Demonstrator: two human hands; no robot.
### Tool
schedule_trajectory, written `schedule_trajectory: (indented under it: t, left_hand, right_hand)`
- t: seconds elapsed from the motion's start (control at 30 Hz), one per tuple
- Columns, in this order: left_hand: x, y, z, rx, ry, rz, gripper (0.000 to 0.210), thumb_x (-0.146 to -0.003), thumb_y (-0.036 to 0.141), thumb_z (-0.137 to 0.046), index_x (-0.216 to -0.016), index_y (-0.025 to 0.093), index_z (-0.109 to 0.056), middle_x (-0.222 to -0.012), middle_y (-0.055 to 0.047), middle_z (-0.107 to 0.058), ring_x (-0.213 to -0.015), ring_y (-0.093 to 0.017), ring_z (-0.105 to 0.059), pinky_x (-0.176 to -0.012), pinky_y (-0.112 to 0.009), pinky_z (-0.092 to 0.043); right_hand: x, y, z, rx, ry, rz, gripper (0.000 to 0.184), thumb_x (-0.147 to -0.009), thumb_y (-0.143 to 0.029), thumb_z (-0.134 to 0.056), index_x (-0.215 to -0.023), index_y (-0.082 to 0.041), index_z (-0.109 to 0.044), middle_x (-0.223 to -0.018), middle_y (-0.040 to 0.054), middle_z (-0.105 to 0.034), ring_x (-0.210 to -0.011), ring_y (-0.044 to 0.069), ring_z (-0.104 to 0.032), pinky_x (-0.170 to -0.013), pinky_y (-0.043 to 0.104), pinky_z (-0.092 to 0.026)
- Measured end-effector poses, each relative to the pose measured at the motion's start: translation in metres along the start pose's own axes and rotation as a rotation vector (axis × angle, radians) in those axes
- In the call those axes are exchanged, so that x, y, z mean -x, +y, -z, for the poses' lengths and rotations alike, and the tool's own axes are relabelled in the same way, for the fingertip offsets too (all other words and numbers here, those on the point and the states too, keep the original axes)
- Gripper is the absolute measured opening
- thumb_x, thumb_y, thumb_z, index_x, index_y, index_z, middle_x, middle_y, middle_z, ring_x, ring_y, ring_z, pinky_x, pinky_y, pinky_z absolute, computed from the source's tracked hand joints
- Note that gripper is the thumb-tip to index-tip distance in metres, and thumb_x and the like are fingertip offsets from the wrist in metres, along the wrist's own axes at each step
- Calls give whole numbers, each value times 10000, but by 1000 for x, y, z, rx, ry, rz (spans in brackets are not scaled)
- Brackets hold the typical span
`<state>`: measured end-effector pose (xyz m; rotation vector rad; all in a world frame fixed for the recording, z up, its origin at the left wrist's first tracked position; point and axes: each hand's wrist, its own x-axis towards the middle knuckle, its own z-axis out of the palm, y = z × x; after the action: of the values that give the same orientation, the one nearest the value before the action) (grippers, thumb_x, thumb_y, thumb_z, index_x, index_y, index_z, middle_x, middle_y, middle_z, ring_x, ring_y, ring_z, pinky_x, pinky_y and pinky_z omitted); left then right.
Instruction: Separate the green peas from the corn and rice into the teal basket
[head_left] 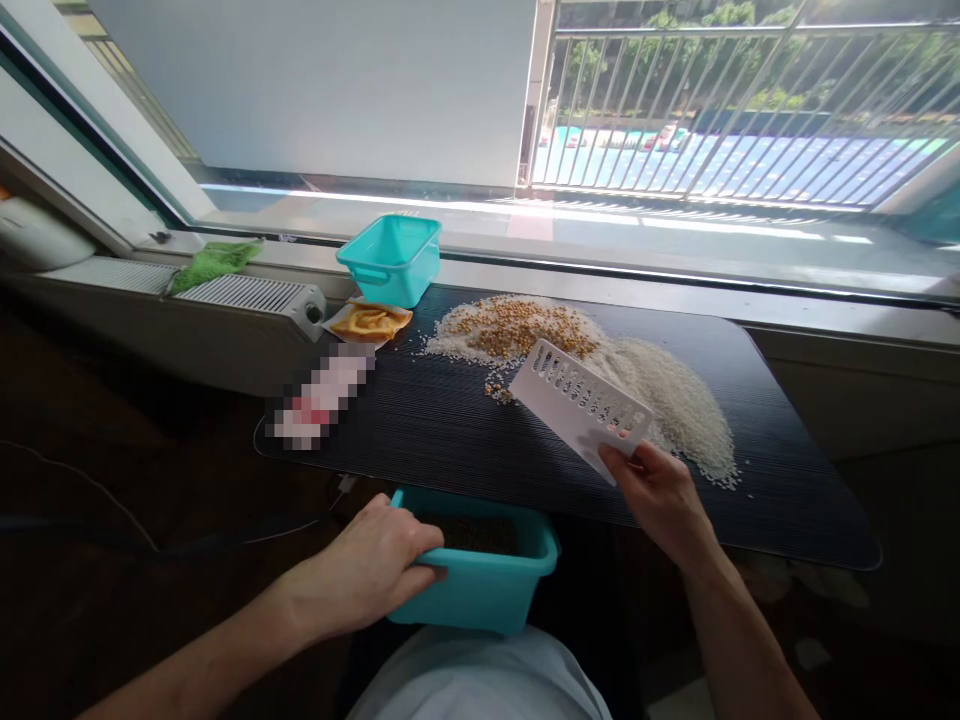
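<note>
My left hand [382,560] is closed on the left rim of a teal plastic bin [472,590], held below the table's near edge and close to my body. Dark, grainy contents show in the bin's shadow; I cannot tell what they are. Between the thumb and fingers of my right hand [660,490] is a flat white slotted plastic plate [562,420], tilted above the table. Its row of slots faces a pile of white rice-like grains [667,390]. Beyond the plate, yellow-brown kernels [510,325] lie over the pile's left part.
The dark table [427,420] has rounded corners and stands against the window sill. A second teal bin [394,260] is at its back left, beside an orange-yellow packet [371,322] and a blurred pink item [322,395]. A green cloth [217,263] lies on the radiator [247,293].
</note>
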<state>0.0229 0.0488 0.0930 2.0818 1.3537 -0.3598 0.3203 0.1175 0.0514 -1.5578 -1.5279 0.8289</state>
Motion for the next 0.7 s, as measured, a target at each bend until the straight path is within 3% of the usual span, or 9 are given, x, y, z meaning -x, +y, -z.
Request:
schedule_trajectory:
  t: [0.17, 0.3, 0.53, 0.7]
  left_hand:
    - [0, 1, 1, -3, -9, 4, 191, -931, 281, -526, -799, 203, -638, -848, -35, -711, -868, -250, -663, -856, -390, -420]
    - [-1, 0, -1, -14, 3, -3, 187, -926, 278, -530, -796, 204, -643, -840, -37, -709, -859, -249, -660, -844, -383, -419]
    - [0, 0, 1, -6, 7, -12, 183, -927, 262, -523, -806, 201, -646, -849, -47, -709, -868, -257, -659, -838, -384, -417]
    - [-1, 1, 3, -1, -6, -7, 183, -929, 276, -532, -812, 200, -649, -860, -54, -709, -874, -262, -658, -840, -383, -421]
  right_hand:
    - [1, -1, 1, -4, -30, 4, 303, -783, -409, -647, -933, -186, -786, -747, 49, -780, -580, 188, -681, -526, 275, -544]
    - [-4, 2, -1, 12, -12, -11, 359, -778, -412, -656, -1018, -171, -772, -748, 46, -781, -588, 193, -691, -559, 291, -562]
    - [-3, -2, -4, 30, -75, 66, 282, -804, -383, -620, -928, -189, -784, -807, 48, -795, -629, 204, -712, -579, 294, -574]
    - [4, -5, 1, 64, -91, 109, 302, -818, -396, -617, -976, -199, -782, -875, 55, -801, -639, 208, -711, -607, 309, -581]
